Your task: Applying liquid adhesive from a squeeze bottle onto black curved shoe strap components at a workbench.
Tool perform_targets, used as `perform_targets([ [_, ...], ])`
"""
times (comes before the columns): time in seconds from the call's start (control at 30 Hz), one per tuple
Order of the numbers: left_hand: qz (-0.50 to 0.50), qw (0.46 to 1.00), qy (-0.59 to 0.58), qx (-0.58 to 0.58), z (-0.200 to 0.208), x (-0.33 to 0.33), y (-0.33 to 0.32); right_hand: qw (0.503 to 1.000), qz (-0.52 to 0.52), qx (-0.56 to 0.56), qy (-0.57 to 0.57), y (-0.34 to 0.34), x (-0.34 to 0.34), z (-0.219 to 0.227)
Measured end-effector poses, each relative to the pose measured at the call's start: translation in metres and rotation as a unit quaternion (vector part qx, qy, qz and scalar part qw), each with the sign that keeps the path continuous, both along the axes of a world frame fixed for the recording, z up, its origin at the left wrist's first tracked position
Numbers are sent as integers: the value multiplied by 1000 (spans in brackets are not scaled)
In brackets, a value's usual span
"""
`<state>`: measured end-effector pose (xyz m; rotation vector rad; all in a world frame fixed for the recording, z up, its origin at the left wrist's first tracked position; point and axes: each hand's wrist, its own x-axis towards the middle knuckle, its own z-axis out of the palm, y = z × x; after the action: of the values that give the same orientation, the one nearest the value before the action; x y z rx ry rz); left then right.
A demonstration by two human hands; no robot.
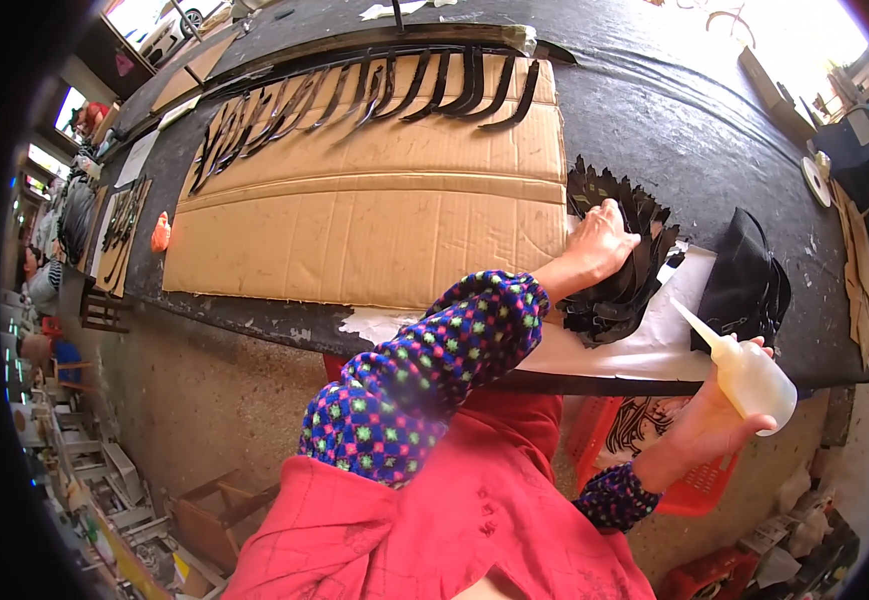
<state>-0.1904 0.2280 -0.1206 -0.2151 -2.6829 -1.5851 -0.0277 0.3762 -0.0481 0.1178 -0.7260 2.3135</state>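
Note:
My left hand [602, 243] reaches over a heap of dark, jagged-ended strips [626, 290]. Its fingers are curled in on strips at the top of the heap, and the fingertips are partly hidden. In my right hand [699, 425] is a translucent squeeze bottle [759, 385] with a long pointed nozzle, held just past the table's near edge. The nozzle tip points up and left toward the heap. Left of the heap lies a large sheet of cardboard [354, 235], with a row of separate curved black strips [469, 85] along its far part.
A black folded piece [742, 275] lies right of the heap, beside white paper [689, 290]. Beneath the dark table's near edge stands a red crate [594, 430] holding more strips. A small orange item [161, 232] sits by the cardboard's left edge. Farther left is another loaded board [114, 255].

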Motion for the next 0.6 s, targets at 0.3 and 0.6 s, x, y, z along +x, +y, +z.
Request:
perform_targets([
  [0.3,42,985,-161,-49,13,-36,24,1000,3,-1,2,-2,4,0],
  [0.6,37,960,-175,216,1,-36,9,999,32,-30,28,5,11,-2],
])
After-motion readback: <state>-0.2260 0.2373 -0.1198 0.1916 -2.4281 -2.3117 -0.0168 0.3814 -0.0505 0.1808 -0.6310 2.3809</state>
